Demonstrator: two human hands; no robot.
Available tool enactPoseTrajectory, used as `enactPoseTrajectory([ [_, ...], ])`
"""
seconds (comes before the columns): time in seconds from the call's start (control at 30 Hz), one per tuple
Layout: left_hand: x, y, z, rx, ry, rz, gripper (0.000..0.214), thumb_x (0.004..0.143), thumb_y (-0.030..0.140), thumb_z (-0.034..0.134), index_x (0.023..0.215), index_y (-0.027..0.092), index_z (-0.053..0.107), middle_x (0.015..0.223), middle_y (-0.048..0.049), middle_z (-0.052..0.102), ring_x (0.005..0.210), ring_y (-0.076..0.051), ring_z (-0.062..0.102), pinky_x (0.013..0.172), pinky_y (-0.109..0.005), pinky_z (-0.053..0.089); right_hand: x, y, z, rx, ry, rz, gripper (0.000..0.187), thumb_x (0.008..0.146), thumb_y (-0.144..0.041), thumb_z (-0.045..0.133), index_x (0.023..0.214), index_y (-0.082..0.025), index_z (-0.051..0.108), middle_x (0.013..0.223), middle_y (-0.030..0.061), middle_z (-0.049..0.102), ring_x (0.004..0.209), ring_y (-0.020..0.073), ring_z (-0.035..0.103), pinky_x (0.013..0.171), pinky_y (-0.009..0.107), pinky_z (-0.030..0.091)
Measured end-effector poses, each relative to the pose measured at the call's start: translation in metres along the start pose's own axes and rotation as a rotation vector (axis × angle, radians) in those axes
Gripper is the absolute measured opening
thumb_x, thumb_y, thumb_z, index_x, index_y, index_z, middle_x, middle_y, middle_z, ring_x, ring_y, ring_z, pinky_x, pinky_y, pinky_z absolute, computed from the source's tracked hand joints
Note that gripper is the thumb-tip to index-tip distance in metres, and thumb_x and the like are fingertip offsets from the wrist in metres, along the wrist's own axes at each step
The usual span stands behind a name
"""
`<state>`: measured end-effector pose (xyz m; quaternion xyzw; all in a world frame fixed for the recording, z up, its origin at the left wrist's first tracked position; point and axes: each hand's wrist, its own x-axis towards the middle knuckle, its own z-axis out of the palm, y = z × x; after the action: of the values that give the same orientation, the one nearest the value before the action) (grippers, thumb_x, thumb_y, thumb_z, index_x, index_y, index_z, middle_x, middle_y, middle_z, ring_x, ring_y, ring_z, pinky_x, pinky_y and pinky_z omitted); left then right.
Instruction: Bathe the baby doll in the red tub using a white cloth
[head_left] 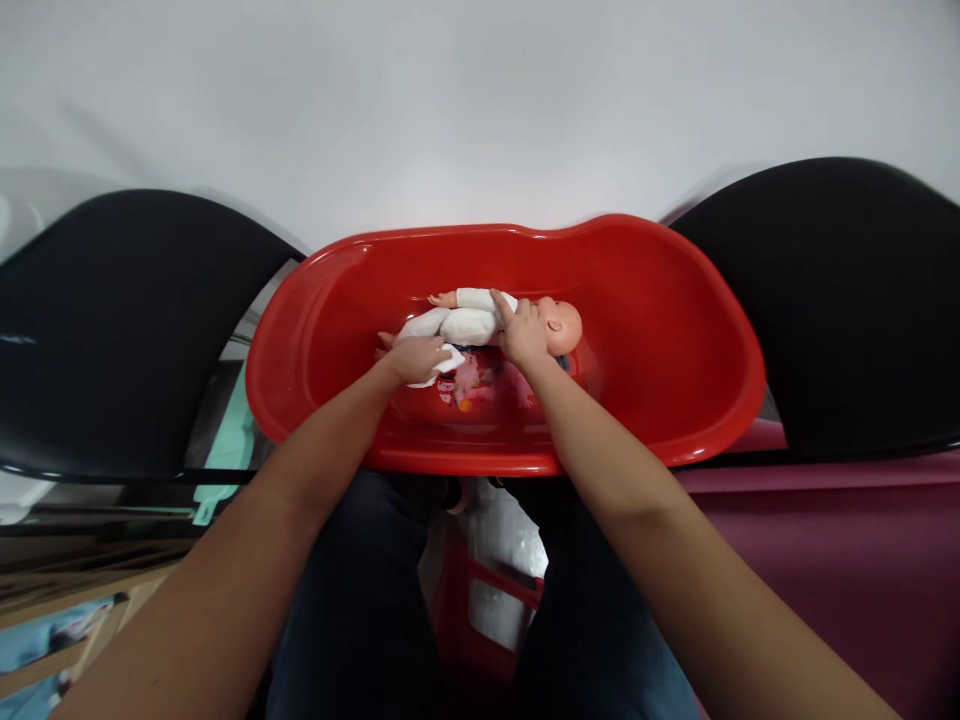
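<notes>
Doll, one, soft white cloth body with smooth flesh-toned plastic head, hands and feet (471, 327): lying lengthwise inside a glossy red plastic baby bathtub with a curved rim (450, 463), its head pointing to my right, its feet to my left. Cloth, one, thin, white, folded (452, 359): my left hand (416, 360) is pinching it in a closed grip, just beside the doll's legs. My right hand (525, 335) is resting on the doll's upper body near the head, one digit stretching out and the others curling; whether that grip is clasping anything, I cannot tell. Printed picture, pink figures (469, 380): showing on the tub's floor, on my side of the doll. Chairs, two, black, smooth-surfaced: one (127, 330) is standing left of the tub, the other (840, 300) right.
</notes>
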<state>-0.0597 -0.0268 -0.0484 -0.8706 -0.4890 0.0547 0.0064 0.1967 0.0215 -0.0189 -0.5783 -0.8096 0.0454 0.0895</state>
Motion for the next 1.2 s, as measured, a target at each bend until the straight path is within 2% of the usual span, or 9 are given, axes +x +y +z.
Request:
enactPoseTrajectory([
  [0.07,0.010,0.012,-0.002,0.094,-0.045,0.199,0.034,0.109,0.027,0.050,0.128,0.022,0.078,0.120,-0.0112,0.073,0.101,-0.026,0.066,0.087,-0.036,0.046,0.000,0.000,0.000,-0.004,-0.003,0.004,0.078,0.103,-0.024,0.052,0.176,-0.036,0.028,0.133,0.0168,0.056,0.117,0.0318,0.053,0.103,0.042,0.037],
  [0.13,0.020,0.024,-0.003,0.181,-0.027,0.295,0.036,0.111,0.024,0.046,0.128,0.021,0.077,0.124,-0.0125,0.072,0.110,-0.028,0.065,0.093,-0.038,0.045,0.000,0.000,0.000,-0.007,-0.010,0.003,0.078,0.103,-0.025,0.052,0.176,-0.036,0.027,0.134,0.0170,0.056,0.117,0.0315,0.053,0.103,0.042,0.037],
  [0.23,0.028,0.033,-0.002,0.271,0.004,0.340,0.034,0.108,0.017,0.049,0.124,0.015,0.078,0.130,-0.0148,0.071,0.117,-0.029,0.061,0.098,-0.040,0.043,0.000,0.000,0.000,-0.011,-0.022,-0.004,0.078,0.103,-0.024,0.050,0.176,-0.036,0.026,0.135,0.0174,0.056,0.117,0.0311,0.052,0.103,0.042,0.036],
  [0.37,0.024,0.028,0.004,0.356,0.016,0.316,0.034,0.101,0.007,0.051,0.118,0.011,0.080,0.129,-0.0163,0.072,0.119,-0.031,0.059,0.103,-0.043,0.042,0.000,0.000,0.000,-0.012,-0.022,0.005,0.076,0.105,-0.023,0.047,0.177,-0.036,0.025,0.134,0.0170,0.056,0.116,0.0310,0.052,0.102,0.042,0.036],
  [0.53,0.020,0.023,0.013,0.340,0.015,0.139,0.043,0.095,0.003,0.051,0.124,0.014,0.081,0.129,-0.0162,0.071,0.126,-0.033,0.056,0.112,-0.047,0.039,0.001,0.000,0.001,-0.007,-0.021,0.005,0.075,0.105,-0.028,0.050,0.176,-0.034,0.026,0.135,0.0181,0.056,0.116,0.0311,0.051,0.102,0.041,0.036],
  [0.67,0.021,0.019,0.016,0.286,-0.063,-0.171,0.042,0.097,0.003,0.045,0.122,0.006,0.079,0.121,-0.0238,0.071,0.120,-0.038,0.059,0.102,-0.051,0.043,0.002,0.001,0.003,-0.004,-0.018,-0.005,0.076,0.105,-0.028,0.050,0.176,-0.036,0.026,0.135,0.0178,0.056,0.116,0.0311,0.051,0.103,0.041,0.036],
  [0.8,0.022,0.013,0.018,0.278,-0.128,-0.378,0.039,0.108,0.016,0.041,0.117,0.002,0.077,0.114,-0.0261,0.071,0.107,-0.037,0.062,0.094,-0.054,0.046,0.002,0.002,0.005,0.017,-0.008,-0.014,0.076,0.105,-0.027,0.051,0.176,-0.037,0.027,0.135,0.0175,0.056,0.115,0.0314,0.051,0.101,0.041,0.038],
  [1.03,0.014,0.009,0.014,0.258,-0.067,-0.542,0.050,0.115,0.024,0.028,0.126,0.001,0.071,0.122,-0.0270,0.068,0.119,-0.038,0.057,0.101,-0.056,0.043,0.003,0.004,0.008,0.037,-0.010,-0.021,0.081,0.102,-0.036,0.059,0.176,-0.032,0.027,0.137,0.0192,0.056,0.116,0.0325,0.050,0.102,0.044,0.040],
  [1.2,0.011,0.018,0.005,0.361,-0.178,-0.522,0.048,0.109,0.011,0.031,0.127,0.000,0.074,0.126,-0.0275,0.070,0.115,-0.037,0.061,0.097,-0.051,0.046,0.004,0.003,0.008,0.028,-0.011,-0.006,0.081,0.101,-0.034,0.058,0.177,-0.033,0.027,0.136,0.0187,0.055,0.115,0.0316,0.050,0.102,0.044,0.040],
])
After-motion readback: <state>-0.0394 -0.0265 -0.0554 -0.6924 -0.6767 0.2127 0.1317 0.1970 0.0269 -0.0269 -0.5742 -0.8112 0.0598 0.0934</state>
